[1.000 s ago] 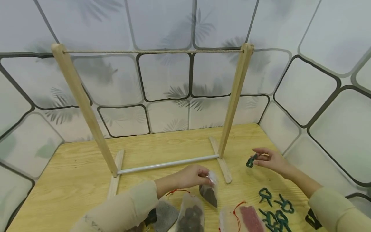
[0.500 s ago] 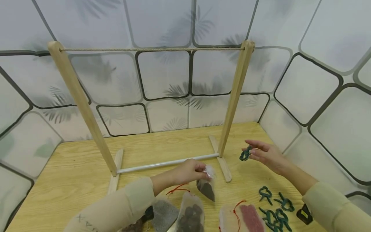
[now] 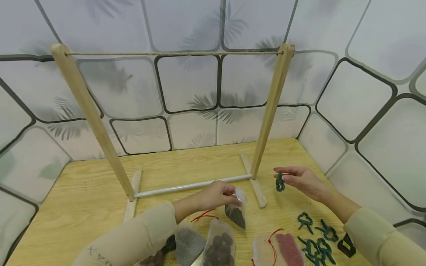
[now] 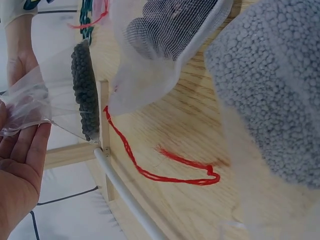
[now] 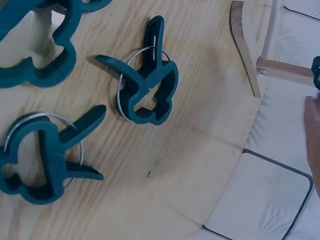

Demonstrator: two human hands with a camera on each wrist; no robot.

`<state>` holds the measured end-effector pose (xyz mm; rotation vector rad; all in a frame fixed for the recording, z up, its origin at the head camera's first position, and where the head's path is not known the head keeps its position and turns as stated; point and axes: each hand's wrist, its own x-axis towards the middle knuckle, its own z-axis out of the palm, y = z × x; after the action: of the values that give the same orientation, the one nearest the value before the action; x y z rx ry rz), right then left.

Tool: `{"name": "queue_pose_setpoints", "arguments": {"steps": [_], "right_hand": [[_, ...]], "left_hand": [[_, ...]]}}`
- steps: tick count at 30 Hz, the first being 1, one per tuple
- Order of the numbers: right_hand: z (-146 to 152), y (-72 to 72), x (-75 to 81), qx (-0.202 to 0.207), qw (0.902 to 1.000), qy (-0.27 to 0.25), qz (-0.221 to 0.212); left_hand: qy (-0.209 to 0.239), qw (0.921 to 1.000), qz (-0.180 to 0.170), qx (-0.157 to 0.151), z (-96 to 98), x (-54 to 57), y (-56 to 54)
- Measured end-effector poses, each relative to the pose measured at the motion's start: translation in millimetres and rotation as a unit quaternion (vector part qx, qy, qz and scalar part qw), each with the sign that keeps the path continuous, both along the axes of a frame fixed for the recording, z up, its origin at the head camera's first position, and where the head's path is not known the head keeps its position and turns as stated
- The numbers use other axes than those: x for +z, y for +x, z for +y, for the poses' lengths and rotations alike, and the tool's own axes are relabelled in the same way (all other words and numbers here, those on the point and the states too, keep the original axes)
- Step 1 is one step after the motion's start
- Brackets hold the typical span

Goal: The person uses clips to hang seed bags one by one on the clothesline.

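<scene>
My left hand [image 3: 214, 195] pinches the gathered top of a small clear bag [image 3: 237, 214], which hangs over the table's front. Seen from the left wrist, the dark round pellets [image 4: 85, 92] lie in the bottom of that bag. My right hand [image 3: 304, 181] holds a green plastic plant clip [image 3: 280, 182] between thumb and fingers, to the right of the wooden frame. Only an edge of that clip [image 5: 316, 72] shows in the right wrist view. Several more green spring clips [image 3: 314, 244] with wire rings lie on the table below my right hand.
A wooden frame [image 3: 271, 111] with a rope [image 3: 173, 54] across its top and a white rod [image 3: 193, 186] low down stands behind. Mesh bags with red strings lie in front: dark balls [image 3: 217, 249], grey pellets [image 3: 189, 244], pink filling [image 3: 288, 248]. A black object [image 3: 347, 246] sits at right.
My right hand has moved left with the clip, which now hangs more upright. My left hand has shifted slightly up and left with the bag.
</scene>
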<state>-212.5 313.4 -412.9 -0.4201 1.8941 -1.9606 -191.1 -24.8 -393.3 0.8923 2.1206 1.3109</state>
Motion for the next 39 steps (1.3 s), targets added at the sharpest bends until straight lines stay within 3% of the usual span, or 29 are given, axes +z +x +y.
{"name": "queue_pose_setpoints", "arguments": {"steps": [6, 9, 14, 26, 32, 35, 39], "right_hand": [[-3.4, 3.1, 13.2, -0.012, 0.9916, 0.107, 0.071], [-7.4, 5.1, 25.3, -0.028, 0.9872, 0.125, 0.095], [-15.0, 6.0, 47.7, -0.042, 0.9866, 0.098, 0.123], [-24.6, 1.5, 97.9, -0.070, 0.9780, 0.053, 0.189], [-27.2, -1.9, 126.0, -0.070, 0.9741, -0.015, 0.214], [-29.0, -2.3, 139.8, -0.084, 0.9712, -0.039, 0.220], [-31.7, -2.1, 159.0, -0.116, 0.9669, -0.033, 0.225]], "left_hand": [[0.005, 0.9995, 0.027, 0.014, 1.5, 5.9, -3.8], [0.006, 0.9988, 0.041, 0.026, -0.3, 9.5, -6.8], [0.005, 0.9978, 0.043, 0.050, -5.9, 19.7, -12.8], [0.019, 0.9951, 0.068, 0.070, -12.2, 51.7, -27.7], [0.033, 0.9934, 0.069, 0.086, -13.6, 70.6, -37.3], [0.038, 0.9914, 0.082, 0.095, -13.8, 77.6, -41.6], [0.053, 0.9873, 0.100, 0.112, -12.0, 86.0, -45.6]]}}
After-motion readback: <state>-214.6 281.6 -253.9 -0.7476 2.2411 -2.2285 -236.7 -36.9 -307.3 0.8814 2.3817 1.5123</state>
